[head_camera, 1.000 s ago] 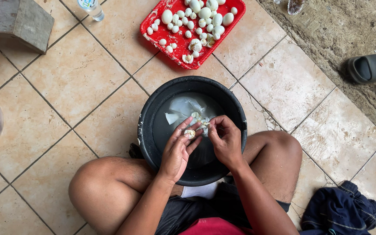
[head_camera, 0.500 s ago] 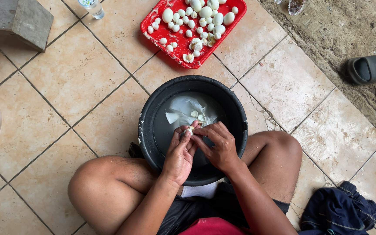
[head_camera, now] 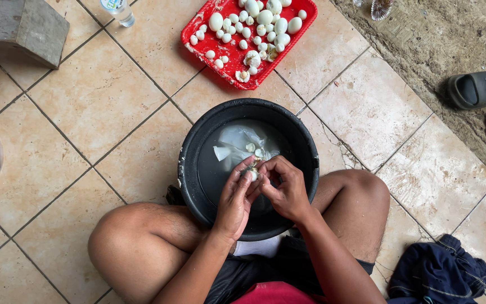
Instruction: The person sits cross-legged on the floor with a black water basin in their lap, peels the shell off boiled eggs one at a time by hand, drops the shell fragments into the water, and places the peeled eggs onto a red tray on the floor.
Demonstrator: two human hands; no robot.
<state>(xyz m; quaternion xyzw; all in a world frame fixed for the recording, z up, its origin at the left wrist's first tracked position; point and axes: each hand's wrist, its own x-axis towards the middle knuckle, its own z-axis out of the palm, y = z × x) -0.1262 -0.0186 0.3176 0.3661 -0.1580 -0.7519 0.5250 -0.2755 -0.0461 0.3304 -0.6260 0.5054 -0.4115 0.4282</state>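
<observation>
Both the left hand [head_camera: 234,197] and the right hand [head_camera: 287,188] pinch one small, pale, partly shelled egg [head_camera: 253,171] over the black basin [head_camera: 198,146] (water and shell bits inside), and a hard thumb could gouge it or let it slip in.

One black basin [head_camera: 189,169] is seen at centre; one red tray [head_camera: 198,42] at twelve o'clock, its white eggs [head_camera: 216,21] too many to be counted; one dark sandal [head_camera: 476,89] at two o'clock; one plastic bottle [head_camera: 118,10] at eleven.
</observation>
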